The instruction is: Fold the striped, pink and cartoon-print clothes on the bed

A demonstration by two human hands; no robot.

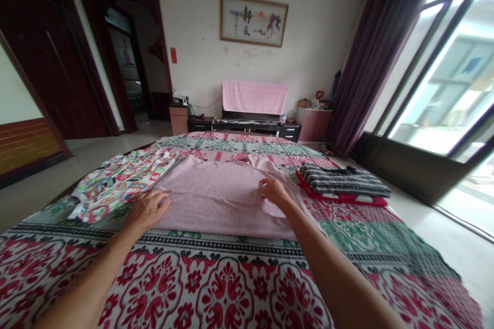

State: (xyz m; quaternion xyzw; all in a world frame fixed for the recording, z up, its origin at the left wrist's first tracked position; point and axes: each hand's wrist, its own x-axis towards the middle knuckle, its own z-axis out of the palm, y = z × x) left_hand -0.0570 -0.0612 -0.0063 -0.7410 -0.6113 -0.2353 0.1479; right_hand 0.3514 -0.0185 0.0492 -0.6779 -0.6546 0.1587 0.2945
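A pale pink garment (pixel 216 185), probably a shirt, lies spread flat on the patterned cloth (pixel 227 288). At its left edge my left hand (pixel 148 208) rests on the fabric, with the fingers stretched out and slightly bent. My right hand (pixel 275 193) pinches a fold of the garment on its right side and lifts it a little. The fabric bunches up just beyond that hand. Left of the pink garment, touching or nearly touching it, is a white garment with a colourful print (pixel 119 185).
To the right sits a folded black-and-white knit (pixel 343 180) on top of red folded fabric (pixel 353 199). Beyond the cloth's far edge stands a low black cabinet (pixel 250 128), with a pink cover (pixel 254 96) draped over something behind it. A purple curtain (pixel 370 72) hangs beside the window.
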